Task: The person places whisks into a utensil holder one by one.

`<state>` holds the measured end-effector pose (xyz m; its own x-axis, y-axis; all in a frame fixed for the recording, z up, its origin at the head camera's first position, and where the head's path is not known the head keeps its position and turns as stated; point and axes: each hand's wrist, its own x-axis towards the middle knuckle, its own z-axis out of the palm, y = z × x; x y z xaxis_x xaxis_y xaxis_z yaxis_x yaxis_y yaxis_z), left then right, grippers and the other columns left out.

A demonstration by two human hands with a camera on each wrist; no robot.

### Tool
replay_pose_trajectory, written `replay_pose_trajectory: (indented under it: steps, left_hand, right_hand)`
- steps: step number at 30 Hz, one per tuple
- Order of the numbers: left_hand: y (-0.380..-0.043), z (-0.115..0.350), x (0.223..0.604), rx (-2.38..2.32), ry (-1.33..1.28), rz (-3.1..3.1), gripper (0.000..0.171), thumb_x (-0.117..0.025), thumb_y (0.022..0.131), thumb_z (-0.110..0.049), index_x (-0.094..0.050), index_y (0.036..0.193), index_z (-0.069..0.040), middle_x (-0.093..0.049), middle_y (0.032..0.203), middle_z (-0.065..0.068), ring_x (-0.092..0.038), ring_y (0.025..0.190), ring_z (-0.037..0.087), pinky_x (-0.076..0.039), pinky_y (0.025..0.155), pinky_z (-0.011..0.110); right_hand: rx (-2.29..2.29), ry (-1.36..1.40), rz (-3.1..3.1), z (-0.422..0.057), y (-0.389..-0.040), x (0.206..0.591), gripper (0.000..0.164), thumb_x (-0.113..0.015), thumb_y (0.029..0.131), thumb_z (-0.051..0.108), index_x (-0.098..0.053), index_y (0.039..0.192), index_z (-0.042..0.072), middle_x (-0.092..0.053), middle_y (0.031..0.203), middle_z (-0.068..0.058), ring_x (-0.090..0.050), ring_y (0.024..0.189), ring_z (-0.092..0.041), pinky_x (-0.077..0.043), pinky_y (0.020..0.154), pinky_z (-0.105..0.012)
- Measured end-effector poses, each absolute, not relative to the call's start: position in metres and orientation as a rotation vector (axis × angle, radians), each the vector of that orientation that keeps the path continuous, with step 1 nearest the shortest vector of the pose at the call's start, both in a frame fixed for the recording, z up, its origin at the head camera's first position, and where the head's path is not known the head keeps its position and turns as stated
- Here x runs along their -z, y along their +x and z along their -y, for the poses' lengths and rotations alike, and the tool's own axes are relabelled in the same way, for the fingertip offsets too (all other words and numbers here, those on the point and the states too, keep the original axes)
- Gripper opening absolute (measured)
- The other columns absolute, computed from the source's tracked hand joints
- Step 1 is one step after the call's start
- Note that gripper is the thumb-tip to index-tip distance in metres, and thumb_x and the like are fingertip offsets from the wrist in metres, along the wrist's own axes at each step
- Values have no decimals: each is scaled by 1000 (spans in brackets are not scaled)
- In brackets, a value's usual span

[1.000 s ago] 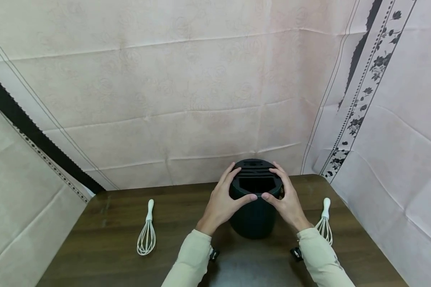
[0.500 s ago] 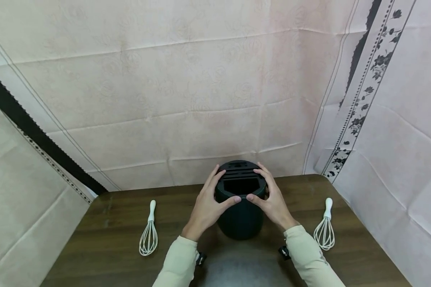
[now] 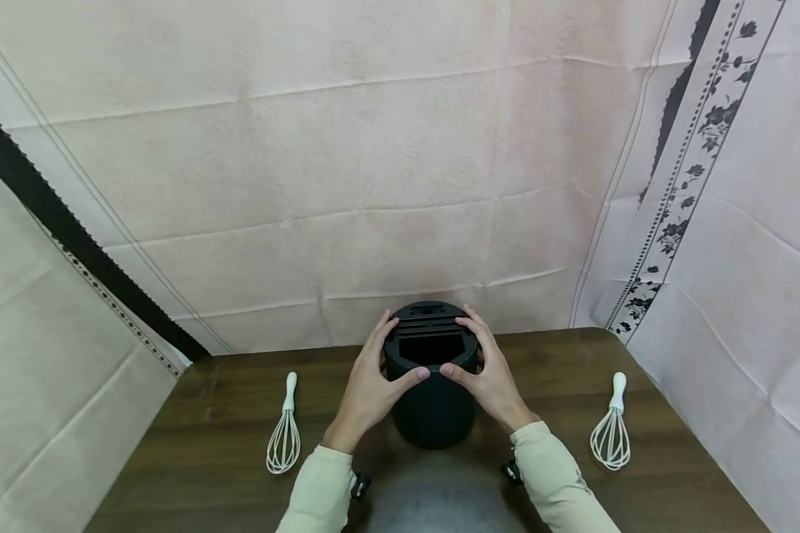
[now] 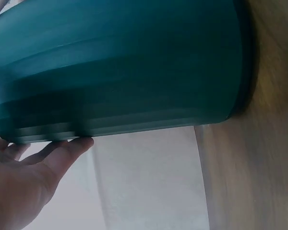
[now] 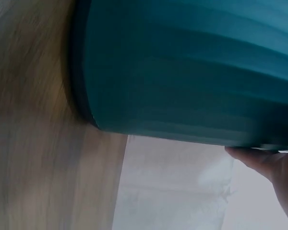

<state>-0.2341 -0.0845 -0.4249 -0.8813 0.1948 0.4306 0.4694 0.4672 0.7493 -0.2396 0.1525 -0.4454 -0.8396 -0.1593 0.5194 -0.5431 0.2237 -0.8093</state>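
A dark green, round utensil holder (image 3: 433,414) with slots and a large opening in its top stands upright near the back of the wooden table. My left hand (image 3: 368,389) grips its left side near the rim, thumb across the front and fingers toward the back. On the opposite side my right hand (image 3: 493,385) holds it the same way, the two thumbs almost meeting. In the left wrist view, fingers (image 4: 69,151) touch the holder's ribbed wall (image 4: 134,72). The right wrist view shows a finger (image 5: 252,157) against the wall, with the base at the tabletop.
One white whisk (image 3: 285,429) lies on the table (image 3: 207,451) to the left, handle pointing to the back. Another white whisk (image 3: 612,426) lies to the right. A pale cloth (image 3: 400,185) hangs behind the table's back edge, with more cloth at both sides.
Both hands have moved the utensil holder to the left along the table, keeping their grip. The right whisk, partly behind the right sleeve before, now shows fully. The head view has shifted slightly.
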Motion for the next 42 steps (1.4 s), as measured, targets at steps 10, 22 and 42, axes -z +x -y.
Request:
replay_pose_trajectory:
  steps: [10,22,42]
  left_hand:
    - [-234,90,425,1418,-607,2415,92,-80,92,-54,-32,166,-30,-15,174,-16,-26,159,22,-37,120,57]
    - [-229,110,428,1283,-540,2511,81,-66,99,-59,-23,166,-44,-18,175,-9,-26,159,26,-29,120,69]
    - [-204,229,453,828,-318,2788,48,-49,113,-40,-48,158,-21,-45,162,13,-47,145,41,-45,106,69]
  right_hand:
    - [-1661,687,2173,-148,-239,443,64,-68,104,37,-41,160,23,-14,176,6,-12,162,-35,-20,115,-82]
    - [-1536,731,2269,-155,-252,438,63,-62,105,47,-40,161,26,-23,174,0,-21,159,-35,-31,108,-83]
    - [-1607,745,2201,-153,-253,444,59,-62,107,37,-41,161,24,-24,173,2,-31,154,-31,-51,99,-63]
